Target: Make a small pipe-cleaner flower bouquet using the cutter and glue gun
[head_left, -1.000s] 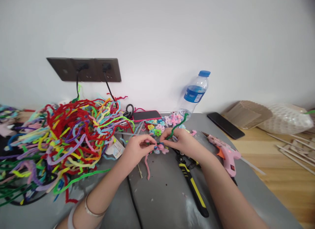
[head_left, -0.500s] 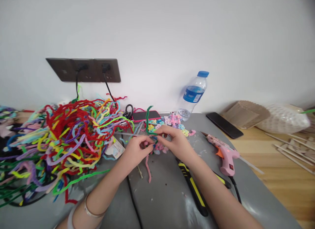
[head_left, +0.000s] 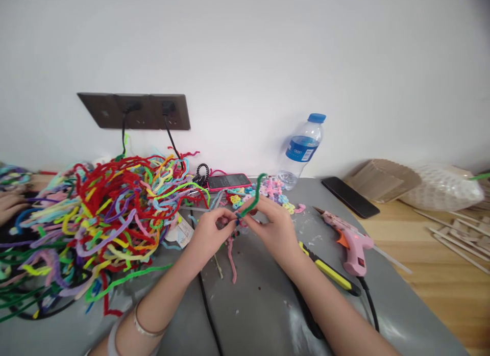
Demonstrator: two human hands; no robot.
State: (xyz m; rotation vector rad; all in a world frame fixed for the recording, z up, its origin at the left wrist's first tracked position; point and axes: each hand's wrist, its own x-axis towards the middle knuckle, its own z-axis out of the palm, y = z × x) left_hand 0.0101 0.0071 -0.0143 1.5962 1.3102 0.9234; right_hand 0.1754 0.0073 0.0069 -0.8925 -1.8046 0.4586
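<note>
Both my hands meet over the grey table point(head_left: 260, 305). My left hand point(head_left: 209, 232) pinches a small pink pipe-cleaner flower piece point(head_left: 229, 228), whose pink stem point(head_left: 230, 256) hangs down to the table. My right hand point(head_left: 272, 227) pinches a green pipe cleaner point(head_left: 252, 198) that rises up and to the right from between the fingertips. The fingertips of the two hands touch around the little flower. Just beyond them lies a cluster of small pastel pipe-cleaner flowers point(head_left: 273, 190).
A big tangle of coloured pipe cleaners point(head_left: 107, 213) fills the left. A red-cased phone point(head_left: 228, 181), water bottle point(head_left: 302, 149), black phone point(head_left: 350, 196), pink glue gun point(head_left: 350, 239) and yellow-black pliers point(head_left: 329, 269) lie around. Another person's hand point(head_left: 9, 205) shows at far left.
The green pipe cleaner swung from leaning right, to upright, to tilted right again as my right hand turned it round the flower. Both hands stayed together and lifted slightly.
</note>
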